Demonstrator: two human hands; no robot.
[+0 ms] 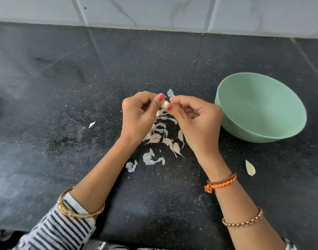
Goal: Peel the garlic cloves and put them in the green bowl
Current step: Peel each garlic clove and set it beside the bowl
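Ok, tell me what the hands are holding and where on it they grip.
Both hands hold one garlic clove. The left hand pinches its left end between thumb and fingers; the right hand pinches its right end with thumb and forefinger, above the countertop.

- Soft, even daylight; nothing harsh, nothing dim
- Pale sheen spreads over the dark counter (46, 109) on the left; the speckle washes out there
- Only faint shadows under the hands
- Wide-angle bend curves the tiled wall (154, 9) line; corners smear
- Centre sharp; striped sleeve (60, 230) at the bottom edge goes soft
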